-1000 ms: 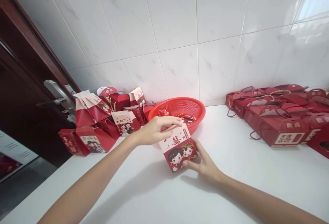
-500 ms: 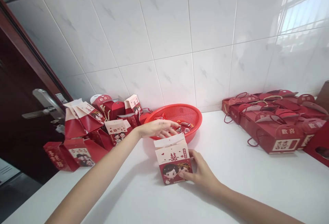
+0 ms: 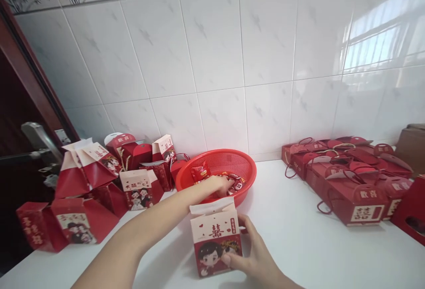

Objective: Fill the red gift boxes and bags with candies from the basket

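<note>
A red mesh basket [image 3: 247,160] holds small red wrapped packets [image 3: 236,183]. My left hand [image 3: 221,186] reaches down inside it among the packets, and its fingertips are hidden. In front of the basket, a white-topped red box [image 3: 214,236] with cartoon figures stands on the table, its top flaps raised. My right hand [image 3: 250,253] grips the box's right side, thumb on the front face and fingers behind the edge.
On the left is a pile of red and white boxes [image 3: 78,227] beside a dark door. Rows of red boxes with cord handles [image 3: 352,191] fill the right side. A tiled wall [image 3: 219,116] stands behind the white table [image 3: 299,236].
My left hand has moved from above the basket's front rim down into the packets. The view has tilted upward. My right hand still grips the box.
</note>
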`<state>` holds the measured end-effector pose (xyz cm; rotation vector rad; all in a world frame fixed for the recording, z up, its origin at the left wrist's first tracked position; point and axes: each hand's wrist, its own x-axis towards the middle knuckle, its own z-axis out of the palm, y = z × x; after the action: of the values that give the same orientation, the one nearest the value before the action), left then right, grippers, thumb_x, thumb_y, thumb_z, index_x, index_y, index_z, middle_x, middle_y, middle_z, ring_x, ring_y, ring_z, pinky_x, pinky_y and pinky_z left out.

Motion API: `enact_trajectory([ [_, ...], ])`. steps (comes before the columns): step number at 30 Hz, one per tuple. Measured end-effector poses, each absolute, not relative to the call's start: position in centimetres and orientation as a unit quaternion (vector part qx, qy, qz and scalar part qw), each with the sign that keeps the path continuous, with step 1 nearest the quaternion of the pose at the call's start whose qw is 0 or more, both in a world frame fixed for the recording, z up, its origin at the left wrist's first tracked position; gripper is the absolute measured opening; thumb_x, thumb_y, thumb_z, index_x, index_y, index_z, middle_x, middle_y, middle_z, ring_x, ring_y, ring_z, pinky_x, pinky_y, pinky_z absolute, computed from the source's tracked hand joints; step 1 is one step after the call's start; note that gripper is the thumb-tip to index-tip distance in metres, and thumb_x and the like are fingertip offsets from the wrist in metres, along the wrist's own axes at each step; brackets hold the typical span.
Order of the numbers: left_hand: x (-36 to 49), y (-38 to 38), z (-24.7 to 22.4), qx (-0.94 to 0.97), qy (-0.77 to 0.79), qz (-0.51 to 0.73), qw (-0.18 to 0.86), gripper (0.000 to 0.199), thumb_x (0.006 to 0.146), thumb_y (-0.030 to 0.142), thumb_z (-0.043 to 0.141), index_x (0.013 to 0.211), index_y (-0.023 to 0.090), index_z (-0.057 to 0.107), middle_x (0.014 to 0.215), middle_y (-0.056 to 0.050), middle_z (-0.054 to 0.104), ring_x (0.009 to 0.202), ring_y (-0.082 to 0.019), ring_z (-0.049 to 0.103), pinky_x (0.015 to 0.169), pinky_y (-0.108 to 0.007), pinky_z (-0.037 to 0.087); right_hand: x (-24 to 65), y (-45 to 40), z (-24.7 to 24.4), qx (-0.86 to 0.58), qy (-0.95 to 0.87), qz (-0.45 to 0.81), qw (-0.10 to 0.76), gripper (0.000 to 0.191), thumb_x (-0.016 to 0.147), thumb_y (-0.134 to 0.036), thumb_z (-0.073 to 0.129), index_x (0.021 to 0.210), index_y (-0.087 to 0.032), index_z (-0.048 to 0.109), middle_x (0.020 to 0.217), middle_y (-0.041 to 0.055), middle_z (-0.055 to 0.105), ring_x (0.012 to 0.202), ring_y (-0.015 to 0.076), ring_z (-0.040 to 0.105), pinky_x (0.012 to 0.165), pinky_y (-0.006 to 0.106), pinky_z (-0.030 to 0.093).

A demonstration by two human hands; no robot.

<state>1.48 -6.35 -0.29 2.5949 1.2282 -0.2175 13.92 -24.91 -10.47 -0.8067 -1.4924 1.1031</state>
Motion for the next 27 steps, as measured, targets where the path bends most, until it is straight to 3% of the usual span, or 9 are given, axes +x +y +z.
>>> enact_trajectory([
  [4, 2.4, -6.1, 0.4, 0.892, 0.415, -0.13, 0.125, 0.074, 0.059, 0.02, 0.076, 0.131, 0.023, 0.063, 0.132, -0.015, 0.067, 0.099, -0.033, 0.069, 0.072, -0.035, 0.054, 13.8, -24.7, -10.9, -0.327, -0.63, 0.461, 0.532, 0.085, 0.067, -0.071, 0.076, 0.131, -0.021, 0.051, 0.127, 0.0158, 0.061, 0.118, 0.0355, 0.058, 0.103, 0.055, 0.043],
  [9, 1.7, -4.8, 0.8, 0.886, 0.445, -0.034, 0.124, 0.039, 0.074, 0.018, 0.065, 0.111, 0.028, 0.072, 0.104, -0.005, 0.078, 0.088, -0.024, 0.07, 0.07, -0.027, 0.049, 13.7, -24.4, -11.3, -0.331, -0.628, 0.461, 0.533, 0.084, 0.066, -0.068, 0.078, 0.131, -0.022, 0.051, 0.125, 0.014, 0.06, 0.116, 0.0339, 0.059, 0.101, 0.051, 0.046],
  [13, 0.9, -3.6, 0.7, 0.869, 0.482, 0.023, 0.112, 0.022, 0.085, 0.024, 0.055, 0.098, 0.022, 0.073, 0.09, -0.005, 0.077, 0.083, -0.022, 0.07, 0.068, -0.026, 0.047, 13.8, -24.5, -11.3, -0.336, -0.623, 0.461, 0.536, 0.083, 0.066, -0.067, 0.079, 0.131, -0.023, 0.052, 0.123, 0.0134, 0.061, 0.115, 0.0328, 0.059, 0.099, 0.05, 0.049],
  [17, 0.4, -3.4, 1.1, 0.846, 0.526, 0.033, 0.087, 0.027, 0.092, 0.033, 0.047, 0.1, 0.02, 0.069, 0.091, -0.008, 0.076, 0.086, -0.025, 0.071, 0.072, -0.03, 0.049, 13.9, -24.6, -11.2, -0.342, -0.619, 0.469, 0.529, 0.084, 0.067, -0.066, 0.079, 0.133, -0.022, 0.052, 0.122, 0.0132, 0.061, 0.116, 0.033, 0.058, 0.099, 0.05, 0.049],
  [22, 0.8, -4.4, 1.6, 0.834, 0.548, 0.035, 0.052, 0.043, 0.09, 0.041, 0.052, 0.125, 0.018, 0.058, 0.114, -0.016, 0.072, 0.107, -0.036, 0.066, 0.085, -0.042, 0.049, 13.8, -24.7, -11.2, -0.32, -0.601, 0.503, 0.532, 0.082, 0.068, -0.061, 0.081, 0.134, -0.022, 0.051, 0.124, 0.0139, 0.06, 0.118, 0.034, 0.057, 0.1, 0.05, 0.048],
  [25, 1.7, -5.2, 1.6, 0.871, 0.485, 0.056, 0.057, 0.055, 0.086, 0.039, 0.058, 0.138, 0.022, 0.051, 0.121, -0.012, 0.069, 0.112, -0.032, 0.064, 0.092, -0.038, 0.048, 13.9, -24.8, -11.1, -0.319, -0.6, 0.506, 0.531, 0.08, 0.068, -0.06, 0.082, 0.133, -0.022, 0.052, 0.125, 0.0139, 0.061, 0.119, 0.0343, 0.056, 0.101, 0.051, 0.047],
  [27, 2.4, -5.6, 1.2, 0.914, 0.395, 0.04, 0.085, 0.056, 0.08, 0.038, 0.065, 0.134, 0.025, 0.058, 0.124, -0.009, 0.067, 0.112, -0.029, 0.064, 0.092, -0.034, 0.048, 14.0, -24.9, -10.8, -0.322, -0.603, 0.506, 0.526, 0.079, 0.068, -0.059, 0.082, 0.132, -0.022, 0.053, 0.126, 0.014, 0.061, 0.119, 0.0343, 0.057, 0.102, 0.051, 0.046],
])
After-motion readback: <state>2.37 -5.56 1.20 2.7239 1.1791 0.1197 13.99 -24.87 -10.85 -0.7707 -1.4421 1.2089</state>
